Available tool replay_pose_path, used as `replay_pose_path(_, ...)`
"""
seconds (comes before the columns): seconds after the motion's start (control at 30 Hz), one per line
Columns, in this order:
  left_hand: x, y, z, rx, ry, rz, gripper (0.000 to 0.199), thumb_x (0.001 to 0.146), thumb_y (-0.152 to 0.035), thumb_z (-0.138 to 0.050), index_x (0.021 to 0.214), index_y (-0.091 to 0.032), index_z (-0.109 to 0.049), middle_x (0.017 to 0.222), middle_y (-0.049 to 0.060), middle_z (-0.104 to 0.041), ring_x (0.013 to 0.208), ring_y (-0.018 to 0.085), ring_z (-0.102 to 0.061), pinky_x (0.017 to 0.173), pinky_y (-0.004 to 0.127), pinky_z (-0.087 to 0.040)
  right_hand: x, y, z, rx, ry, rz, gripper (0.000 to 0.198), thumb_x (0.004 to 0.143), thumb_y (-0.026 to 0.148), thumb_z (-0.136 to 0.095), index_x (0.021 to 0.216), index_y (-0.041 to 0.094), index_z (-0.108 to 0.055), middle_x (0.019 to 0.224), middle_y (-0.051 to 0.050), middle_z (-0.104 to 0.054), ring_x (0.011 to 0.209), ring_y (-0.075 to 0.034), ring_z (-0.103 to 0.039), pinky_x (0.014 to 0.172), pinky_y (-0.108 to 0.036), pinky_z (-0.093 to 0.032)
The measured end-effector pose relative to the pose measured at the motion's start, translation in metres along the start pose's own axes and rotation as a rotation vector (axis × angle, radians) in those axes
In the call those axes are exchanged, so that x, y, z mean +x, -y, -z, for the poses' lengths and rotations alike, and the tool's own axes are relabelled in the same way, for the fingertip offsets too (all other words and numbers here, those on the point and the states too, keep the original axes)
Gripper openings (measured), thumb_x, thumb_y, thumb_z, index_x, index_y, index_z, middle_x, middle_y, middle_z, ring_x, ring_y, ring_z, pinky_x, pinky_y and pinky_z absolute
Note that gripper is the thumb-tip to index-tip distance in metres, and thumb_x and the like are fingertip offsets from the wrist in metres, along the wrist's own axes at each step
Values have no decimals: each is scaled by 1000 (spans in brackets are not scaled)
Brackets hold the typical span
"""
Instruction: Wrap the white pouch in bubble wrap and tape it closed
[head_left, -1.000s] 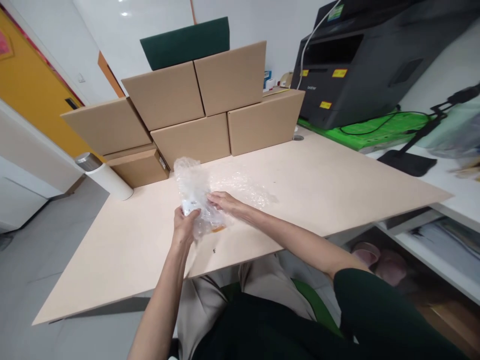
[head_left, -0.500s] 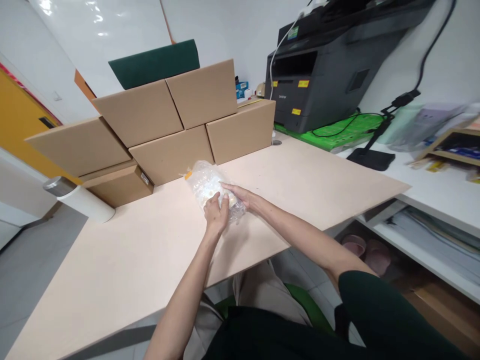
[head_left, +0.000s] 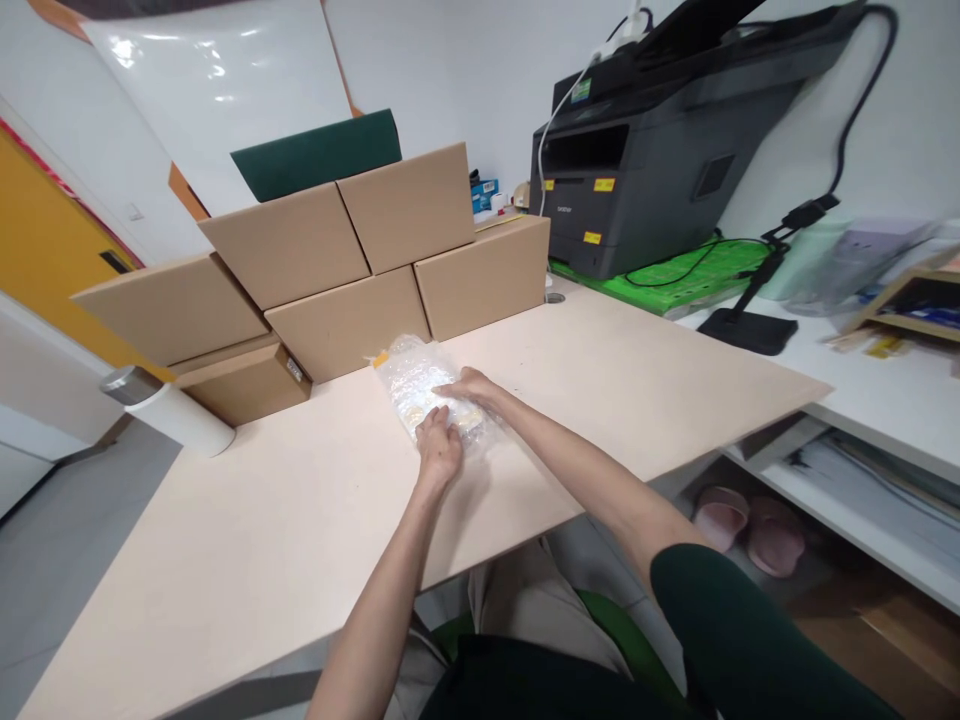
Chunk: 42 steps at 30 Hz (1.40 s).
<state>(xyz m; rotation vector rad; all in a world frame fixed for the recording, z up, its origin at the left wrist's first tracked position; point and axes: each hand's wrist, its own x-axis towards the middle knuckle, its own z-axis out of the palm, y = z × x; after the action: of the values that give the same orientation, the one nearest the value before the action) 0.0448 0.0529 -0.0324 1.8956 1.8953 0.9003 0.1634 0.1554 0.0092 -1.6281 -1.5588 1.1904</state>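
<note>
A clear bubble-wrap package [head_left: 412,378] lies on the table in front of the boxes, with something pale and yellowish inside that I cannot make out. An orange patch shows at its far left corner. My left hand [head_left: 440,447] rests on the package's near edge, fingers spread and lying on the plastic. Over the right part of the package is my right hand [head_left: 474,388], its index finger stretched out to the left across the wrap; its other fingers are partly hidden. Neither hand visibly grips the package.
Cardboard boxes [head_left: 349,325] are stacked along the table's far edge, with a dark green box [head_left: 322,155] on top. A white bottle [head_left: 184,420] lies tilted-looking at the left. To the right stand a dark printer [head_left: 637,170] and a black stand [head_left: 750,325].
My right hand has moved from the package's right edge up onto its top. The left hand's fingers have spread over the near edge. The view has tilted slightly upward.
</note>
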Motion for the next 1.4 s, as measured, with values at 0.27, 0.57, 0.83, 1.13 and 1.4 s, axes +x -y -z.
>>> replay_pose_path(0.27,-10,0,64,146,-196,-153,65,89,-51,-51,146,-19,-47,160,15,-32,149,36,-22,117,61,-19,-35,4,6,575,445,59,39,48,24,-92,77,13,-69,68,-3,-70,64,-19,-65,61,-28,-53)
replay_pose_path(0.57,-10,24,155,-682,393,-58,82,81,-81,-42,132,-20,-62,135,15,-62,130,37,-53,107,49,-43,-90,12,22,709,675,345,33,50,26,-92,73,12,-73,67,-1,-70,57,-12,-63,54,-21,-49)
replay_pose_path(0.83,-41,19,125,-1287,286,37,86,64,-73,-74,130,-20,-61,128,14,-66,123,35,-58,101,43,-48,-75,20,-11,1148,332,176,40,51,24,-91,85,15,-72,78,-3,-74,68,-18,-69,67,-29,-56)
replay_pose_path(1.13,-26,35,96,-1336,104,386,39,70,-34,-73,102,-12,-67,88,8,-74,78,21,-69,74,30,-55,-47,-9,-39,866,239,60,33,66,36,-82,87,16,-67,77,-5,-72,69,-20,-68,65,-32,-56)
replay_pose_path(1.4,-24,68,79,-778,-207,477,68,71,-33,-71,134,-14,-54,113,13,-66,95,26,-67,83,40,-54,-28,-18,-58,63,-149,142,55,68,52,-75,108,20,-55,111,-11,-64,100,-27,-62,86,-40,-50)
